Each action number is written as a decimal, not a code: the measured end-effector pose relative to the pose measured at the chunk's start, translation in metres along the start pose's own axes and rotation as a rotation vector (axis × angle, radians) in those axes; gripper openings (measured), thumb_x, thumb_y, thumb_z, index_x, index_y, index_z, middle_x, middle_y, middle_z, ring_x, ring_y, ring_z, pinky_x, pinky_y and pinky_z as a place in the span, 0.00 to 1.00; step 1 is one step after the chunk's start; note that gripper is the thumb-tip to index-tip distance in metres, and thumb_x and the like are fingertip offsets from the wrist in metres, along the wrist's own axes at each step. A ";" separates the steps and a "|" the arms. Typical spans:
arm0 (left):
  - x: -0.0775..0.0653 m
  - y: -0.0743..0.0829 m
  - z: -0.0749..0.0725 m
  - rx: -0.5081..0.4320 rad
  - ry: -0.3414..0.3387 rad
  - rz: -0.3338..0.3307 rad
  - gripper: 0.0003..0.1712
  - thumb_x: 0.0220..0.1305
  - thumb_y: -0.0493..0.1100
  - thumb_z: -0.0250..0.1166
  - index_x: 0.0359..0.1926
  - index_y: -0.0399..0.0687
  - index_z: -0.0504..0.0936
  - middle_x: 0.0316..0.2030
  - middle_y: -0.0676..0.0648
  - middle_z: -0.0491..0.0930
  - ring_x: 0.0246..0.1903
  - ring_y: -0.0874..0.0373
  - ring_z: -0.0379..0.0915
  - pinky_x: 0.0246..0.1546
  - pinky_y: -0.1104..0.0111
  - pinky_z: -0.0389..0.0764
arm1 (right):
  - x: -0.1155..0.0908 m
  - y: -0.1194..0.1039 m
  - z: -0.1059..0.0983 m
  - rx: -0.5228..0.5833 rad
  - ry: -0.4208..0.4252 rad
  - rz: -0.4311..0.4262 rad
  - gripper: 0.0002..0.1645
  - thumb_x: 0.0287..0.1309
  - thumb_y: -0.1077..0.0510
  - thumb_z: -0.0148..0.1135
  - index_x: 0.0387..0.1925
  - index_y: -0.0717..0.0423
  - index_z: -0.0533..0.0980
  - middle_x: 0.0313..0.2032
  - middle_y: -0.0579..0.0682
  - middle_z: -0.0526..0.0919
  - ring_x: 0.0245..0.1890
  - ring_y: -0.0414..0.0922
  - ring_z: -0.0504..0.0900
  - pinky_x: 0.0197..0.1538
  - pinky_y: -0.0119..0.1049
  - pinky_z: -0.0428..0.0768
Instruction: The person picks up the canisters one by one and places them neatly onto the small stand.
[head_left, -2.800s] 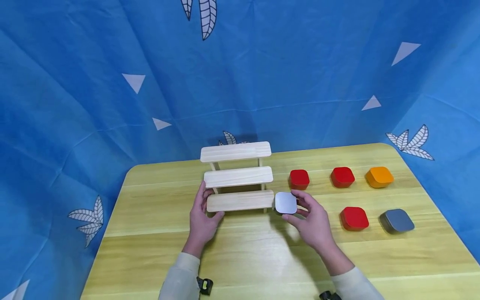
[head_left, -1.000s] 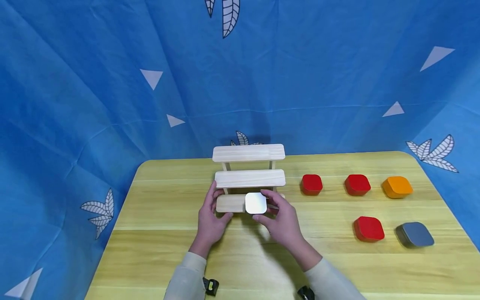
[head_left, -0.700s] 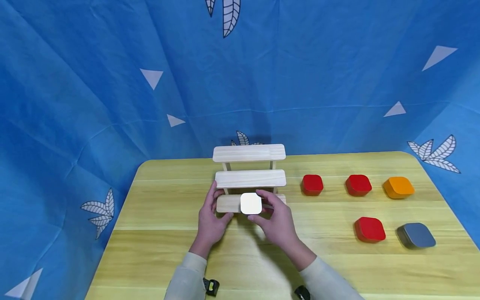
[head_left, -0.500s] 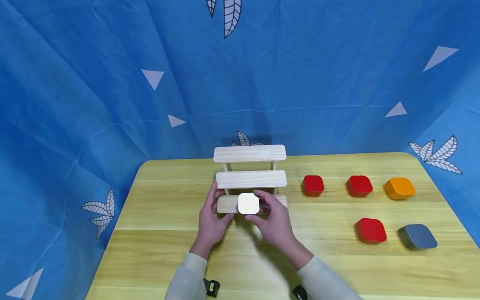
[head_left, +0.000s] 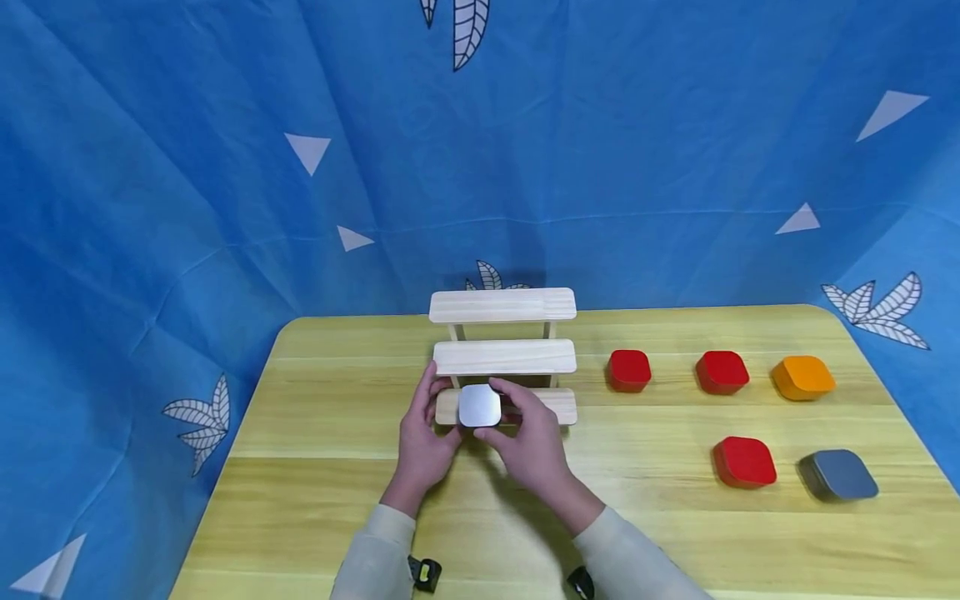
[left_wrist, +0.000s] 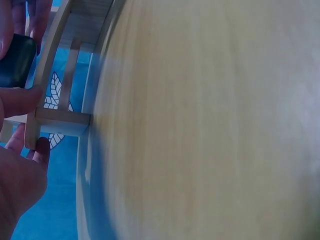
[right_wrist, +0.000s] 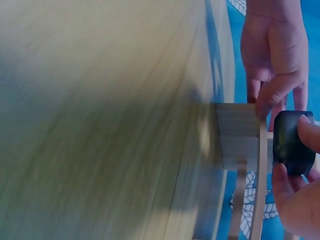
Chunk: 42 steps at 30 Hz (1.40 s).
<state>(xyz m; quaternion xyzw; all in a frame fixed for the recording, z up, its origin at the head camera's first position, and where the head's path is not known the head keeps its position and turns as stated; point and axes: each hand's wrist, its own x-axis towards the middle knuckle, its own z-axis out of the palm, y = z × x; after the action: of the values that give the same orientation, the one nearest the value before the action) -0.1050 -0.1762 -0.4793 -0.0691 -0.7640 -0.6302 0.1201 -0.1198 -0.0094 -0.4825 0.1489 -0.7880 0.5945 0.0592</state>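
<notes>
A small wooden three-tier display stand (head_left: 506,357) stands near the table's back edge. My left hand (head_left: 425,450) grips the left end of its lowest board (head_left: 551,404), with the thumb at the front and fingers behind. Over that board, left of its middle, my right hand (head_left: 534,442) pinches a rounded square block (head_left: 479,404) between thumb and fingers. Its top shines silvery in the head view, while the same block (right_wrist: 292,142) looks dark in the right wrist view. Whether its underside touches the board, I cannot tell.
On the table's right lie red rounded blocks, back left (head_left: 628,370), back middle (head_left: 722,372) and front (head_left: 744,462). An orange block (head_left: 802,377) and a slate-grey block (head_left: 837,474) are farther right. A blue curtain (head_left: 637,150) hangs behind the table (head_left: 315,500).
My right hand has carried the block leftward, from beside the stand's right end to near the left end of the lowest board. The left hand keeps its grip on the stand.
</notes>
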 end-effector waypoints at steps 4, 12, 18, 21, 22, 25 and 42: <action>0.000 -0.001 0.000 0.017 0.004 0.014 0.56 0.47 0.12 0.63 0.76 0.31 0.50 0.59 0.27 0.69 0.64 0.34 0.63 0.66 0.48 0.62 | 0.001 0.001 0.005 -0.002 -0.001 -0.011 0.40 0.42 0.71 0.79 0.61 0.64 0.74 0.56 0.56 0.79 0.48 0.50 0.84 0.46 0.33 0.84; 0.001 0.002 0.000 0.044 0.010 0.007 0.58 0.41 0.09 0.59 0.76 0.31 0.51 0.59 0.28 0.70 0.65 0.36 0.63 0.67 0.47 0.58 | 0.004 0.000 0.013 -0.019 0.008 -0.026 0.37 0.43 0.69 0.79 0.58 0.62 0.75 0.53 0.54 0.81 0.48 0.48 0.84 0.45 0.33 0.84; 0.001 0.002 0.000 0.037 0.009 -0.002 0.58 0.40 0.08 0.56 0.76 0.32 0.52 0.60 0.29 0.69 0.65 0.37 0.63 0.68 0.48 0.57 | 0.005 0.000 0.018 -0.002 0.012 -0.058 0.34 0.43 0.70 0.79 0.55 0.61 0.77 0.52 0.55 0.81 0.46 0.49 0.84 0.46 0.34 0.84; 0.001 0.002 0.000 0.047 0.010 -0.003 0.57 0.42 0.09 0.58 0.76 0.33 0.51 0.60 0.29 0.69 0.66 0.36 0.62 0.69 0.50 0.56 | 0.006 0.001 0.019 -0.005 0.015 -0.064 0.33 0.44 0.70 0.79 0.54 0.61 0.77 0.52 0.55 0.81 0.46 0.49 0.84 0.46 0.35 0.84; 0.001 0.002 0.000 0.048 0.010 0.000 0.57 0.43 0.10 0.59 0.76 0.33 0.51 0.61 0.29 0.69 0.66 0.36 0.61 0.69 0.49 0.56 | 0.007 0.001 0.020 -0.010 0.016 -0.064 0.33 0.44 0.70 0.79 0.54 0.61 0.77 0.52 0.55 0.81 0.46 0.49 0.84 0.46 0.35 0.84; 0.000 0.002 0.000 0.045 0.011 0.003 0.57 0.44 0.10 0.60 0.76 0.32 0.52 0.60 0.29 0.69 0.66 0.36 0.61 0.69 0.48 0.56 | 0.008 0.001 0.021 -0.028 0.016 -0.059 0.33 0.44 0.69 0.79 0.55 0.61 0.78 0.51 0.55 0.81 0.46 0.48 0.84 0.45 0.35 0.84; 0.002 -0.037 0.001 0.039 0.037 -0.038 0.60 0.48 0.15 0.67 0.79 0.48 0.53 0.62 0.38 0.70 0.67 0.47 0.62 0.70 0.56 0.55 | 0.011 0.003 0.022 -0.060 0.007 -0.047 0.34 0.45 0.68 0.79 0.56 0.60 0.77 0.51 0.54 0.81 0.45 0.46 0.83 0.44 0.35 0.85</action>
<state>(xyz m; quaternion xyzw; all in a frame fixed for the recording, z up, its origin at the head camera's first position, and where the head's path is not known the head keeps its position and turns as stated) -0.1162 -0.1831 -0.5143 -0.0408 -0.7748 -0.6187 0.1237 -0.1287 -0.0319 -0.4885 0.1634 -0.8015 0.5697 0.0800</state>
